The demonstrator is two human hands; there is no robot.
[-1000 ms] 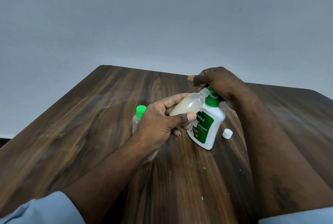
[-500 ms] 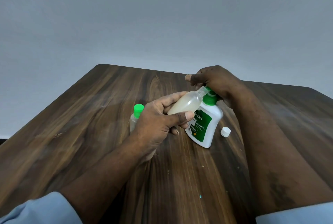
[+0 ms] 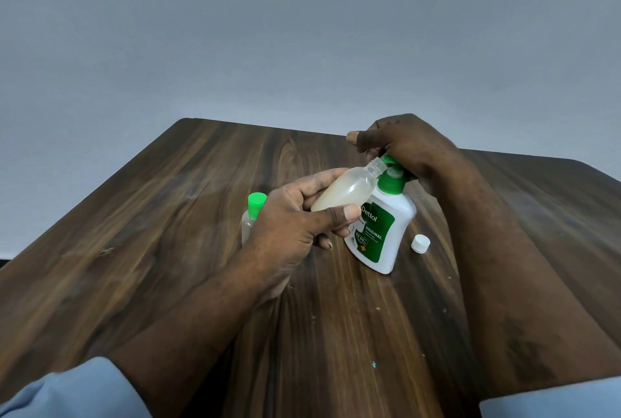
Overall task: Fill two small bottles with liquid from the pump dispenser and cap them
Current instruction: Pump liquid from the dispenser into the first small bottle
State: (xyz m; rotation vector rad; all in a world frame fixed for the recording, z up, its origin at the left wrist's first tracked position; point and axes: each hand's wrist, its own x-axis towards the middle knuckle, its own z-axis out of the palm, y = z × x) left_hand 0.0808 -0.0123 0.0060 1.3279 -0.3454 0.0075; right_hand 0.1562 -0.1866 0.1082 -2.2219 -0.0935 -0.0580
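Note:
My left hand (image 3: 295, 226) grips a small clear bottle (image 3: 349, 191), tilted, holding pale liquid, its open neck up against the green nozzle of the pump dispenser (image 3: 379, 233). The dispenser is white with a green label and stands on the wooden table (image 3: 151, 233). My right hand (image 3: 406, 145) lies over the green pump head, fingers curled around it. A second small bottle with a green cap (image 3: 253, 212) stands behind my left hand, partly hidden. A loose white cap (image 3: 420, 243) lies to the right of the dispenser.
The dark wooden table ends at a rounded far corner (image 3: 184, 120), with a plain grey wall behind. A few small crumbs and a green speck (image 3: 373, 365) lie on the near part of the table. Light blue sleeves show at the bottom corners.
The pump head has risen slightly under my right hand, showing more green neck. The small bottle stays at the nozzle. The view shifts a little.

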